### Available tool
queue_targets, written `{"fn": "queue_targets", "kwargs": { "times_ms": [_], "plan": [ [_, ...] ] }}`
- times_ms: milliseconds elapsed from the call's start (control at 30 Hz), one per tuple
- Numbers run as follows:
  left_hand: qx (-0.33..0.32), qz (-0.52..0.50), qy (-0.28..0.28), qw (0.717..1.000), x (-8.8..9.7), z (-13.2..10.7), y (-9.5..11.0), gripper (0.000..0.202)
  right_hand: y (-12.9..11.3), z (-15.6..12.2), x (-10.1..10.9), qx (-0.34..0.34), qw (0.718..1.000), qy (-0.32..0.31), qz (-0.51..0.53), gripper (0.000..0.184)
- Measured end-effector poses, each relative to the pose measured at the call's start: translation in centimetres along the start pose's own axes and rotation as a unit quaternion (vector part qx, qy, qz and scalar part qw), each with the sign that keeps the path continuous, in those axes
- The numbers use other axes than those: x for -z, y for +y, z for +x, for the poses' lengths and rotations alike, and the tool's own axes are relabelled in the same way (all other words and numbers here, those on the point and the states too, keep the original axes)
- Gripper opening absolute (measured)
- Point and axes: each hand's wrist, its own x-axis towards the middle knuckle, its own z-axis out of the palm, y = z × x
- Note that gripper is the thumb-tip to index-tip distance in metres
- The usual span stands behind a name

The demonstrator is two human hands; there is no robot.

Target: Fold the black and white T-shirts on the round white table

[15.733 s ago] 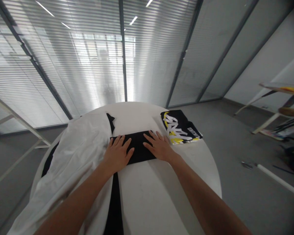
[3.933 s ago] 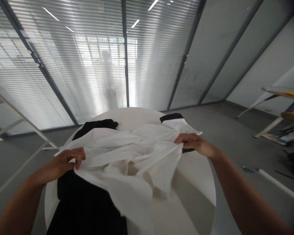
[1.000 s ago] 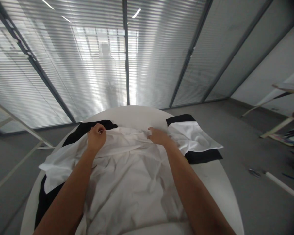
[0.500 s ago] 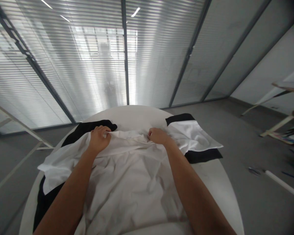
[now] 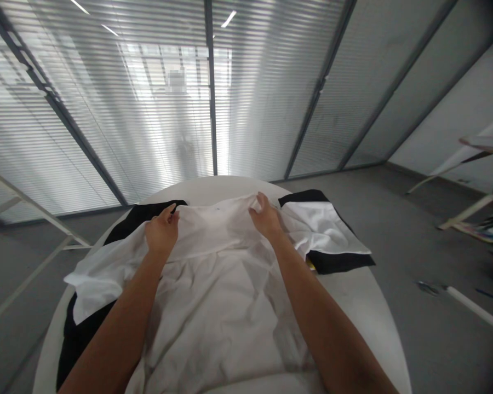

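At the far edge of a round white table (image 5: 355, 317), the left hand (image 5: 161, 232) and right hand (image 5: 265, 219) pinched a thin white garment (image 5: 217, 323)

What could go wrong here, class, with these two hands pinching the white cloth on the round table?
The left hand and right hand pinch the thin white cloth, so it might slip from their fingers. Lifting could also drag the black cloth underneath, which lies near the table rim and might slide off.
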Motion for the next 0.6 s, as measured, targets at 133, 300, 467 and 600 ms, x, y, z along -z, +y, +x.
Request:
{"fn": "queue_targets", "kwargs": {
  "times_ms": [133,300,467,600],
  "plan": [
    [-0.07,0.03,0.015,0.997,-1.1,-0.7,0.4,0.055,-0.1,-0.9,-1.5,0.053,0.993,-0.046,-0.092,0.073],
    [-0.166,0.093,-0.046,0.981,-2.1,-1.5,0.5,0.041,-0.8,-1.3,-2.0,0.086,0.982,-0.089,-0.145,0.059],
    [-0.198,0.128,-0.15,0.96,-2.8,-2.3,0.1,0.046,-1.8,-2.1,-2.3,0.126,0.969,-0.131,-0.169,0.045],
    [-0.195,0.139,-0.172,0.956,-3.2,-2.6,-0.3,0.051,-2.6,-3.6,-3.6,0.157,0.953,-0.185,-0.184,0.051]
  ]
}}
